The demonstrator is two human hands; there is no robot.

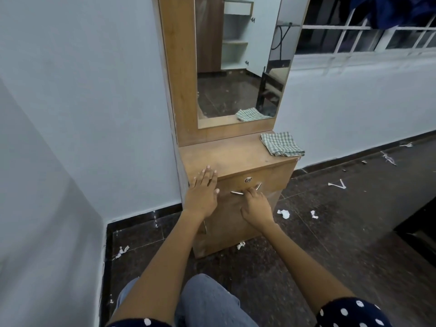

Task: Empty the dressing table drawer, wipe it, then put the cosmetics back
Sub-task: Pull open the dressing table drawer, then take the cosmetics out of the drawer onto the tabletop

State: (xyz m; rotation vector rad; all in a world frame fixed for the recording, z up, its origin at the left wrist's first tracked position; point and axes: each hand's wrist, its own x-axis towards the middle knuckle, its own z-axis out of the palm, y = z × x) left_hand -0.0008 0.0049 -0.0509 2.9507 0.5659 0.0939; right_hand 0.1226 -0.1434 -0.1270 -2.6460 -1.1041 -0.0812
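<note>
A wooden drawer [256, 181] sits shut at the top of the dressing table's [236, 159] front, just under the tabletop, with a round keyhole lock [248, 180] in the middle of its face and a slim curved metal handle [245, 190] just below it. The right hand [256, 207] reaches to that handle, its fingers [252, 191] curled round the bar, which looks the natural place to take hold. The left hand [203, 193] lies flat with straight fingers on the table's front left corner, seemingly bracing it. The drawer is stiff, boxy wood and will probably slide straight out rather than lift; its weight cannot be judged, since whatever is inside stays hidden. No cosmetics are in view. A folded green-checked cloth [282, 143], soft and light, rests on the tabletop's back right corner, slightly overhanging the edge. Behind it rises a tall mirror [238, 60] in a wooden frame, reflecting open shelves. Below the drawer is a closed cupboard door. Scraps of white paper [284, 213] lie scattered on the dark tiled floor [342, 232].
</note>
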